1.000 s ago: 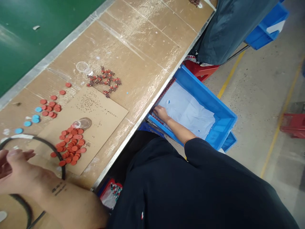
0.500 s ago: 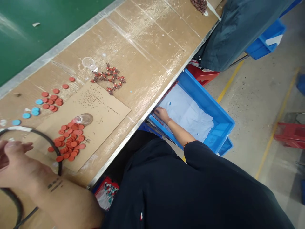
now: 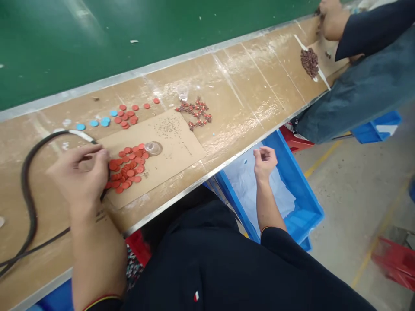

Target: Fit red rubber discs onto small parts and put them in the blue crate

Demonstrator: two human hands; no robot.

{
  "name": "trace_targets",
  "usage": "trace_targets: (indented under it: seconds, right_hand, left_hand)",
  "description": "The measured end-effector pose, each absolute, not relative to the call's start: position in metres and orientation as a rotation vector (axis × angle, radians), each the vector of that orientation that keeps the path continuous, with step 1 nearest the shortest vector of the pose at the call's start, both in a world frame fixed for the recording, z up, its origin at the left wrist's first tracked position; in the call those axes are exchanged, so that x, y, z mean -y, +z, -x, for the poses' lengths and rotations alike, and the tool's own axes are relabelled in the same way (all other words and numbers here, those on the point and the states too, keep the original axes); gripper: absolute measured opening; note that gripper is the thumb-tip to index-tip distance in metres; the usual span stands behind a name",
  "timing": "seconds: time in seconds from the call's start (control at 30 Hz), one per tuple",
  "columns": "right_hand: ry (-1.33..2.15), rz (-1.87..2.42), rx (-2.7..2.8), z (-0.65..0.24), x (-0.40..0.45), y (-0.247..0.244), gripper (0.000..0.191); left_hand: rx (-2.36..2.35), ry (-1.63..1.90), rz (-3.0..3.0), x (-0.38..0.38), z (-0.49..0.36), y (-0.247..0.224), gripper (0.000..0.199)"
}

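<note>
- While the person's left hand [image 3: 82,172] hangs at 8 o'clock over the bench, its fingers curl inward with the tips drawn close; whether they pinch anything small cannot be told.
- Right hand [image 3: 266,162], at 4 o'clock, hovers above the crate, fingers loosely curled into a narrow gap, with nothing visible in them.
- A black rubber cable [image 3: 27,194] with a white section loops around at 9 o'clock, passing just beside the left hand and under the wrist.
- Round orange-red discs [image 3: 126,166] lie heaped on a brown cardboard sheet [image 3: 175,147], just beyond the left fingertips, touching a clear plastic dish [image 3: 153,148].
- A bright blue plastic crate [image 3: 311,211] lined with white paper [image 3: 249,185] sits below the right hand, beside the bench edge.
- Sky-blue discs [image 3: 94,123] and more orange-red discs [image 3: 125,113] lie in a row at 11 o'clock.
- Small red-and-metal parts [image 3: 194,113] are scattered at 12 o'clock on the tan bench top [image 3: 246,86].
- At 1 o'clock, a co-worker's hand [image 3: 332,17] works near a brown heap of small parts [image 3: 309,62].
</note>
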State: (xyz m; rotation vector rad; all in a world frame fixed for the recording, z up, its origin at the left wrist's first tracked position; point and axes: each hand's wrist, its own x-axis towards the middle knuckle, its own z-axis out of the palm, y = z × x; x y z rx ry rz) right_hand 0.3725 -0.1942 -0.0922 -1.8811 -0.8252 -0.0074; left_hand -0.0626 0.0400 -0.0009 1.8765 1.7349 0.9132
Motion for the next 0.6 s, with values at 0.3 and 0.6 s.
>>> trace_targets:
  seconds: [0.3, 0.6]
  right_hand:
    - [0.173, 1.742, 1.700, -0.336, 0.048, -0.018, 0.027]
    - [0.277, 1.895, 1.857, -0.338, 0.010, -0.024, 0.010]
  left_hand:
    - [-1.389, 0.721, -2.135, -0.033, 0.058, -0.001, 0.021]
    - [-1.388, 0.659, -2.169, -0.033, 0.055, -0.012, 0.030]
